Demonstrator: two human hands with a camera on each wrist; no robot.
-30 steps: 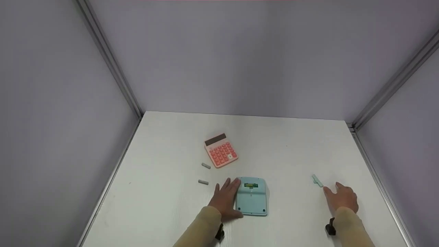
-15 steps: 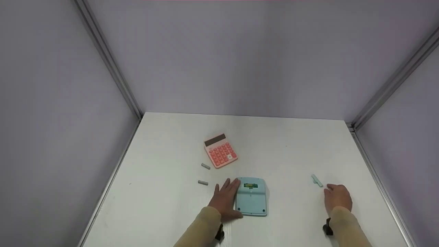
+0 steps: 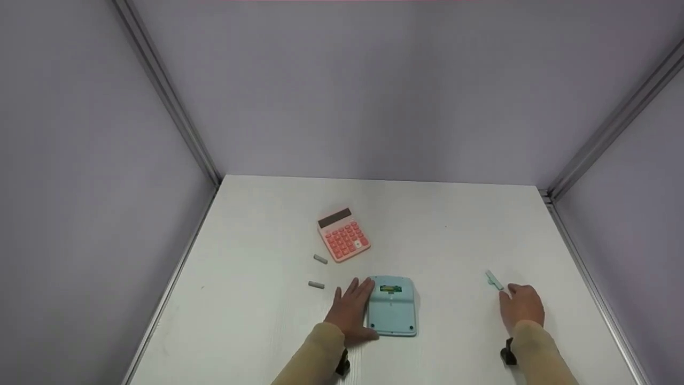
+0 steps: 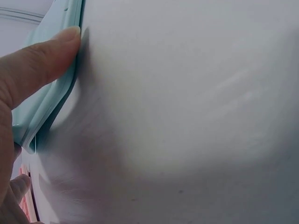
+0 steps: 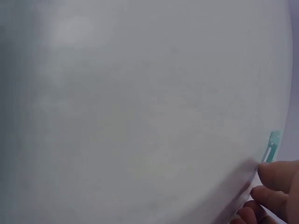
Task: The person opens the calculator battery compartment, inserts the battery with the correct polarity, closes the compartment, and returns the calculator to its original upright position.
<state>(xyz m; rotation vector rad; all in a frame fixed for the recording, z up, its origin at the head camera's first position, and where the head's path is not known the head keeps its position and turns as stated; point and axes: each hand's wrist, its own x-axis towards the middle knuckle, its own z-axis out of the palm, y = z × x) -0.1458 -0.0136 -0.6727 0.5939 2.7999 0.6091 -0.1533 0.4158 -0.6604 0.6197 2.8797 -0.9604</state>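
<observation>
A light blue calculator [image 3: 391,315] lies face down on the white table, with a green item [image 3: 390,289] showing in its uncovered battery compartment. My left hand [image 3: 350,313] rests spread along its left edge, and in the left wrist view the thumb [image 4: 56,49] touches the calculator's edge. Farther right lies a small light green battery cover [image 3: 494,280]. Beside its near end is my right hand [image 3: 522,307], thumb and index finger slightly apart. In the right wrist view, the thumb tip [image 5: 268,170] is close to the cover [image 5: 274,140]; contact is unclear.
A pink calculator [image 3: 344,235] lies face up beyond the blue one. Two small grey cylinders, one nearer [image 3: 316,285] and one farther [image 3: 320,259], lie left of the calculators. Panel walls enclose the table [image 3: 256,230] at the back and sides.
My right hand has moved left and its thumb has come closer to the battery cover's near end. The left hand and the blue calculator have stayed in place.
</observation>
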